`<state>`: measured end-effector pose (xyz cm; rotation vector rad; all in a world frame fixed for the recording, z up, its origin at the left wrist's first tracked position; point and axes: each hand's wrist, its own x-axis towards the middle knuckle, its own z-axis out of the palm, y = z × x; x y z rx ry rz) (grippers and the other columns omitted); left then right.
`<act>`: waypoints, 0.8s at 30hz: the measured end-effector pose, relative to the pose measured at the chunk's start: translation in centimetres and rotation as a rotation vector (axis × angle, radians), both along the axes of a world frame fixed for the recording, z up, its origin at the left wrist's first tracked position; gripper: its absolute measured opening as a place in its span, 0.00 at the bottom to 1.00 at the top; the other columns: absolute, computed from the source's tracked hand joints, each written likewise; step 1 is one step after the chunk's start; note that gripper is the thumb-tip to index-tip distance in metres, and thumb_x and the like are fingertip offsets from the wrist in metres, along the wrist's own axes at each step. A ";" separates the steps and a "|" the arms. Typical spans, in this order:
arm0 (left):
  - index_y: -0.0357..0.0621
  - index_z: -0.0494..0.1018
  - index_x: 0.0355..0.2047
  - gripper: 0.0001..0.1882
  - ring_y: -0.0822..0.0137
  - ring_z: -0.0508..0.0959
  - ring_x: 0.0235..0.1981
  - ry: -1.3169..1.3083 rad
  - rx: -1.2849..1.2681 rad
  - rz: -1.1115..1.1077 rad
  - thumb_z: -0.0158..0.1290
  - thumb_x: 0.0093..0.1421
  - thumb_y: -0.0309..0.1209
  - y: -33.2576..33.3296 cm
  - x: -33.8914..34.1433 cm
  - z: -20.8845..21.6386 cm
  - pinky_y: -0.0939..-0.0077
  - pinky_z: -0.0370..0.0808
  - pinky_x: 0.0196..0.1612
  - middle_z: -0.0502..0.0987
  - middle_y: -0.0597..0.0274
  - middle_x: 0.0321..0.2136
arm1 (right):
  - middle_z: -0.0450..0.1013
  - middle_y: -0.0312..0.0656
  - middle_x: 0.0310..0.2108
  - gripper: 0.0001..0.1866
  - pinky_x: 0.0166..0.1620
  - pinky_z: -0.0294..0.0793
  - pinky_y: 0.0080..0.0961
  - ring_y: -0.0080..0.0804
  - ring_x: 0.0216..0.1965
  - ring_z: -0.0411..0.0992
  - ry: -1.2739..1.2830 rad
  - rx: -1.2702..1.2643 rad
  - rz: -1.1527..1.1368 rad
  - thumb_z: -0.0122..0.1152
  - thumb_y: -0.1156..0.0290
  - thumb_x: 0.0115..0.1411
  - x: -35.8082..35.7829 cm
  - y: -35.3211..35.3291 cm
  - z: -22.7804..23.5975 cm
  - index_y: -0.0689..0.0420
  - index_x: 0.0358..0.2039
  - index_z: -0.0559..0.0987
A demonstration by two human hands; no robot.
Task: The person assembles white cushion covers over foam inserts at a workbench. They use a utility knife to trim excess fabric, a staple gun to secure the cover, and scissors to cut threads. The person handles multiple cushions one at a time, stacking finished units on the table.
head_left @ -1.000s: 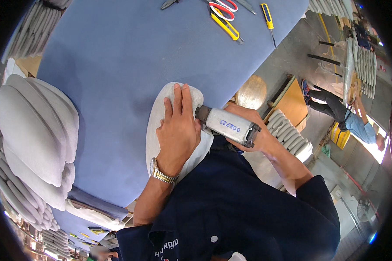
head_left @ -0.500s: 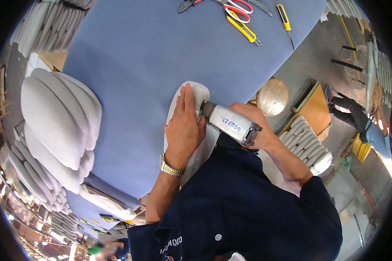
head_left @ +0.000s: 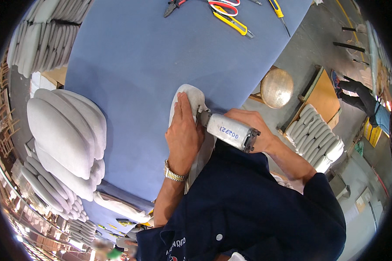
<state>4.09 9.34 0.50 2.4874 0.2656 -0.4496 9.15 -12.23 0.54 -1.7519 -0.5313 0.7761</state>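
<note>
My right hand (head_left: 253,125) is closed around a silver pneumatic staple gun (head_left: 228,132), its body tilted and its nose pointing left. The nose meets the inner edge of a light grey fabric-covered cushion (head_left: 190,92), close to its rounded far end. On top of the cushion lies my left hand (head_left: 184,138), fingers stretched out together and pressing it down; its thumb is partly hidden by the gun's nose. The near part of the cushion is covered by my hand and my dark shirt. Hidden as well is the gun's handle, inside my right hand.
The blue work table (head_left: 135,82) carries pliers (head_left: 173,8), red-and-white-handled scissors (head_left: 224,6), a yellow cutter (head_left: 231,21) and a screwdriver (head_left: 279,14) at its far side. Grey cushions (head_left: 65,126) are stacked left. A round stool (head_left: 277,88) and more cushions (head_left: 313,135) stand right.
The whole view has shifted a little. The staple gun's nose has moved slightly nearer along the cushion's edge, while my left hand stays flat on the cushion.
</note>
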 end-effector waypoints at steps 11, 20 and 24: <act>0.32 0.58 0.68 0.41 0.43 0.73 0.62 -0.101 -0.021 0.006 0.61 0.55 0.24 1.1 0.3 -0.6 0.61 0.83 0.49 0.67 0.41 0.66 | 0.75 0.51 0.36 0.27 0.41 0.74 0.41 0.56 0.39 0.75 0.165 -0.148 0.104 0.73 0.65 0.41 2.9 2.5 2.9 0.60 0.42 0.75; 0.32 0.57 0.69 0.49 0.44 0.73 0.62 -0.098 -0.040 0.035 0.62 0.44 0.20 1.4 0.7 -0.4 0.64 0.85 0.45 0.66 0.41 0.67 | 0.74 0.51 0.37 0.28 0.40 0.73 0.40 0.55 0.39 0.75 0.208 -0.185 0.152 0.75 0.67 0.42 5.3 4.2 4.3 0.60 0.43 0.74; 0.33 0.58 0.68 0.46 0.44 0.74 0.61 -0.123 -0.002 0.041 0.62 0.48 0.22 1.1 0.8 -0.7 0.61 0.85 0.45 0.67 0.41 0.66 | 0.76 0.51 0.36 0.27 0.40 0.73 0.39 0.53 0.39 0.76 0.285 -0.181 0.142 0.74 0.67 0.42 5.0 3.7 3.8 0.60 0.44 0.74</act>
